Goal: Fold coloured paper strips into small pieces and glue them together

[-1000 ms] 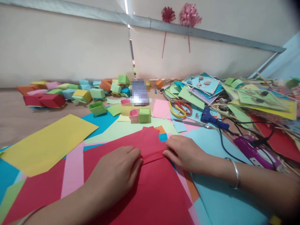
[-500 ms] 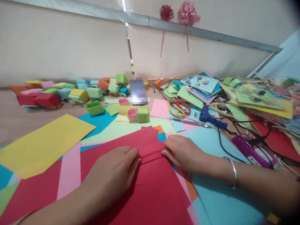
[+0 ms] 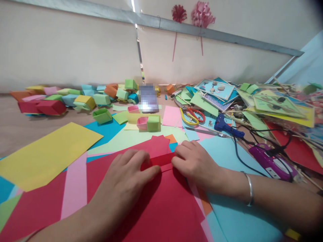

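A folded red paper strip (image 3: 163, 160) stretches between my two hands, above a large red sheet (image 3: 164, 205). My left hand (image 3: 128, 181) pinches its left end, the thumb along the near edge and the fingers behind. At the right end, my right hand (image 3: 193, 164) closes on the strip with thumb and curled fingers. The strip's middle shows a raised fold; its ends are hidden by my fingers. Beyond it lie more red paper (image 3: 157, 146) and a pale green sheet (image 3: 121, 139).
A yellow sheet (image 3: 50, 156) lies left, small folded paper boxes (image 3: 51, 107) behind it. Scissors (image 3: 189, 117), a blue glue gun (image 3: 227, 127), a purple power strip (image 3: 274, 161) with black cables and stacked paper cards (image 3: 280, 104) are at right. A blurred phone-like object (image 3: 148, 99) stands behind.
My left hand has shifted right along the strip, its thumb now extended. My right hand has re-gripped slightly. The strip's fold now stands up more between them.
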{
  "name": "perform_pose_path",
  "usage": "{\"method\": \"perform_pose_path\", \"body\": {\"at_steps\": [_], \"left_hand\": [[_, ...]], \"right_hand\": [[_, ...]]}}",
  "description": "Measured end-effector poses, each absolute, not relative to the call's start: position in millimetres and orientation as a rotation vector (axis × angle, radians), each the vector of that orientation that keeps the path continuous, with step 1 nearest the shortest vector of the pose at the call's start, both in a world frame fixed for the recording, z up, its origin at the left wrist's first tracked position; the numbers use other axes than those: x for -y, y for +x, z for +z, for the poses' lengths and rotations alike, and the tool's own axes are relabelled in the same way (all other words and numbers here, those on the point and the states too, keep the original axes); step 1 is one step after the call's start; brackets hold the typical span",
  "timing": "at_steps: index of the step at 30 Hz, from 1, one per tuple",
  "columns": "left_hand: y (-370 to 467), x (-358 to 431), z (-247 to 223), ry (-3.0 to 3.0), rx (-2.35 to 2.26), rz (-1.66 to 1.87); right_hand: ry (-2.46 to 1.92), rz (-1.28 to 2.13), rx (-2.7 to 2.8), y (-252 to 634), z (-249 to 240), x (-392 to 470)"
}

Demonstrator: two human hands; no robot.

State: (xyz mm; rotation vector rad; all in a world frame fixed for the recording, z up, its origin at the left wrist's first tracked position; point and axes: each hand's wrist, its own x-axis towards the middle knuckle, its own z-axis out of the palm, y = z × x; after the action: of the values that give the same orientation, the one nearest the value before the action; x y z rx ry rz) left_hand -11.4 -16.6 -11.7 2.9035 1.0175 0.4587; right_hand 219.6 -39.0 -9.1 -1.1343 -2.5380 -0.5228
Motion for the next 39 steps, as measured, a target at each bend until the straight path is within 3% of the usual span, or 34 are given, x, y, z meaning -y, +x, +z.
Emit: {"method": "perform_pose_path", "body": {"at_steps": [3, 12, 27, 39], "left_hand": [[-13.2, 15.0, -11.9, 3.017, -0.839, 0.583], [-3.6, 28.8, -3.6, 3.308, -0.594, 0.434], [-5.4, 22.0, -13.1, 3.19, -0.601, 0.216], [-2.6, 22.6, -9.3, 3.156, -0.649, 0.285]], "right_hand": [[-1.051, -0.532, 2.54, 220.4, -7.5, 38.9], [-1.033, -0.592, 2.508, 219.0, -8.0, 37.5], [-0.848, -0.535, 2.666, 213.5, 0.0, 48.7], [-1.119, -0.558, 2.882, 223.0, 9.5, 65.1]]}}
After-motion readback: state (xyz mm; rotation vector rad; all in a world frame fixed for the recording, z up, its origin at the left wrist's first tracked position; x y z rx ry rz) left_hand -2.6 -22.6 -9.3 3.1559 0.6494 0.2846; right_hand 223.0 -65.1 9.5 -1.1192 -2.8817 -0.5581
